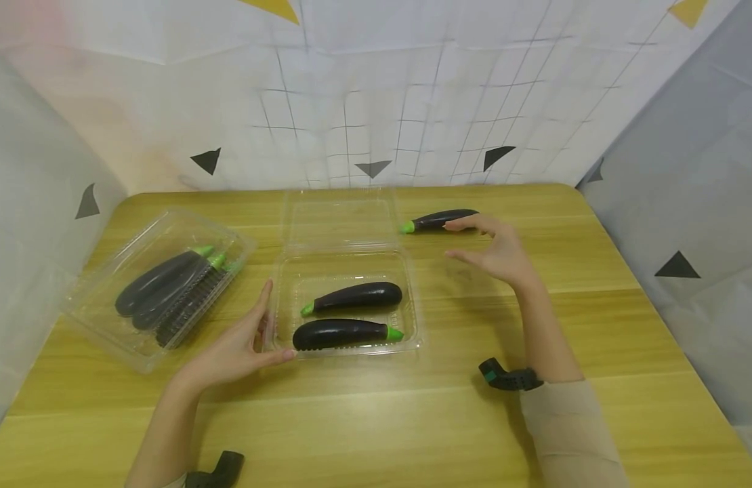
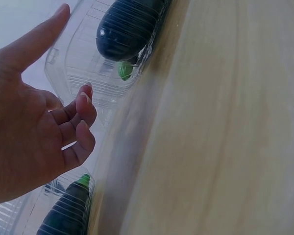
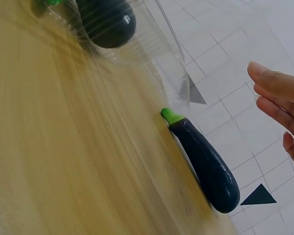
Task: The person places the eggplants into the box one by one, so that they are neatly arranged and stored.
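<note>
Presently, a single dark eggplant lies on the desk near its far edge, with its green stem pointing to the left. Above it is the right hand, with the thumb apart from the other fingers. This grip holds nothing, and the right wrist view shows a gap between the fingertips and the eggplant.

To the left of the eggplant stands an unfolded clear clamshell box, whose lid lies back behind it. Inside the box are two eggplants, well visible: the far one has its stem to the left, and the near one has its stem to the right.

The left hand is at the left side of this box, with the thumb stretched to the front corner and the other fingers loosely bent. This grip is spread rather than clenched; I cannot tell if it touches the plastic.

Further left, another clear plastic container stands at an angle and contains more eggplants, one seen through a ridged wall. On each wrist sits a black device. Behind the desk hangs a white backdrop with thin grid lines and dark triangles.
</note>
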`<state>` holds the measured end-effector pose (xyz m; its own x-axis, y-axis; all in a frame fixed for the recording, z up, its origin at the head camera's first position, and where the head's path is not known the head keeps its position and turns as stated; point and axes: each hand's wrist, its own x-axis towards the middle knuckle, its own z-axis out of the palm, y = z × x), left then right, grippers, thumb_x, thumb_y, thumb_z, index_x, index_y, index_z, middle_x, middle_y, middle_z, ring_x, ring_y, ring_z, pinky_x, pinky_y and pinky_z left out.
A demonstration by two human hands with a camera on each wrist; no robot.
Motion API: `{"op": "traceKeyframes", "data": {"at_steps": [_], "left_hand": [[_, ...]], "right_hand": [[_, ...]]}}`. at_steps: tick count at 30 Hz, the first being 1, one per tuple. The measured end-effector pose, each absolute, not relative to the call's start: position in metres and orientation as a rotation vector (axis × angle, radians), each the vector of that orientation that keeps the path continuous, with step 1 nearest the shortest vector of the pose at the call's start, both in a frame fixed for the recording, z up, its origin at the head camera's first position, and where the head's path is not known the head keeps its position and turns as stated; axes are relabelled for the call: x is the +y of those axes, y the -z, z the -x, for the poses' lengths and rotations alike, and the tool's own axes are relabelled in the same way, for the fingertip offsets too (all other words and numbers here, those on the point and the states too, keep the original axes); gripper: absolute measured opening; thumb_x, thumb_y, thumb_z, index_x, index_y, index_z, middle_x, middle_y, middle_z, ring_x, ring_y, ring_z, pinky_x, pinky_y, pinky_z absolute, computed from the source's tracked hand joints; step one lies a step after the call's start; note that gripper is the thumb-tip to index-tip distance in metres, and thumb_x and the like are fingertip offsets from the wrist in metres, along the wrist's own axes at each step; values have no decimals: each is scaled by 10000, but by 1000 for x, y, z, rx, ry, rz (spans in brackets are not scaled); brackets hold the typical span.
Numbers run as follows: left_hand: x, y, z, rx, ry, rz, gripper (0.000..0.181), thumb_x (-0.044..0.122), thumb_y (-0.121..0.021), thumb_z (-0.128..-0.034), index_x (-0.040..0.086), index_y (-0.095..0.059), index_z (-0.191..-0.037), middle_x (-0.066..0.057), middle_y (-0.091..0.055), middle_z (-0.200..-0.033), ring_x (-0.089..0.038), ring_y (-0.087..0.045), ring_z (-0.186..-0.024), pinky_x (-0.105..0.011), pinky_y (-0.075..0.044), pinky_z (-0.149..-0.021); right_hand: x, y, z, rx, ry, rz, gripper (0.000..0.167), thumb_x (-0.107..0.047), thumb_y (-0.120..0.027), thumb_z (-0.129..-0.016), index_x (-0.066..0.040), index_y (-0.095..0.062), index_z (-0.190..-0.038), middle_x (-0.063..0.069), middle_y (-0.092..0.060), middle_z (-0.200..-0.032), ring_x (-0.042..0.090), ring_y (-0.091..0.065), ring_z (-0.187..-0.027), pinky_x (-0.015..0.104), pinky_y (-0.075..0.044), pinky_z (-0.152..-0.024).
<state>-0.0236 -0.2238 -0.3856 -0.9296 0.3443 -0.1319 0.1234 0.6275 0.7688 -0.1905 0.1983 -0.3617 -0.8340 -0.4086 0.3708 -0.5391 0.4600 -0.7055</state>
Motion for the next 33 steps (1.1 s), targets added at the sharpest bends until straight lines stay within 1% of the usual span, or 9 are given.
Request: {"op": "traceKeyframes", "data": {"at_steps": [4,9,12,18,22,26,29,33], "left_hand": [[-224,386,24,2586,-1194,-384,1180,425,-757,-814,152,141,-1530,-17,-443,-869,-141,-420,-691,-253,-402,-581],[-224,386,23,2589,-1191,-386,1183,424,-757,-814,138,140,-1530,-15,-442,-868,-156,-422,-689,-252,-401,-580],[-224,386,23,2590,-1192,-385,1185,424,-758,-813,130,139,-1530,-14,-442,-868,-169,-425,-691,-251,-400,-580],[-225,386,23,2587,-1197,-394,1185,419,-758,-816,116,139,-1528,-15,-439,-867,-188,-424,-693,-252,-393,-574],[-225,387,23,2593,-1192,-401,1185,424,-756,-815,121,140,-1528,-9,-439,-862,-169,-421,-690,-251,-393,-575],[-226,388,23,2599,-1185,-412,1182,420,-755,-817,122,141,-1528,-2,-441,-863,-150,-426,-696,-246,-405,-591],[-226,389,23,2592,-1195,-419,1180,411,-756,-818,117,141,-1527,-3,-443,-868,-158,-432,-707,-245,-410,-604],[-225,388,24,2586,-1204,-417,1181,412,-757,-816,107,135,-1528,-8,-444,-875,-168,-433,-713,-247,-407,-603]], "right_hand": [[200,363,196,-2581,-1340,-792,404,-149,-856,-732,-109,-719,-1110,23,-699,-1102,177,-582,-1051,382,-374,-856],[203,364,204,-2626,-1361,-729,410,-202,-850,-746,-105,-715,-1121,41,-690,-1128,156,-560,-1083,414,-365,-895],[204,366,210,-2645,-1375,-699,424,-235,-849,-748,-96,-712,-1125,56,-683,-1140,169,-553,-1105,443,-358,-922],[207,371,223,-2686,-1410,-618,440,-224,-839,-761,-66,-700,-1148,65,-673,-1167,214,-547,-1138,521,-330,-976],[208,376,231,-2701,-1422,-556,438,-172,-818,-785,-27,-680,-1175,134,-649,-1201,254,-525,-1174,517,-312,-978],[209,381,239,-2710,-1420,-520,450,-119,-800,-797,11,-654,-1203,181,-619,-1239,310,-495,-1208,543,-301,-979],[211,385,244,-2710,-1426,-509,450,-138,-800,-801,4,-658,-1203,170,-623,-1240,300,-493,-1215,547,-298,-994],[213,389,248,-2708,-1430,-492,457,-220,-812,-794,-30,-678,-1188,142,-642,-1217,254,-504,-1206,512,-307,-1013]]}}
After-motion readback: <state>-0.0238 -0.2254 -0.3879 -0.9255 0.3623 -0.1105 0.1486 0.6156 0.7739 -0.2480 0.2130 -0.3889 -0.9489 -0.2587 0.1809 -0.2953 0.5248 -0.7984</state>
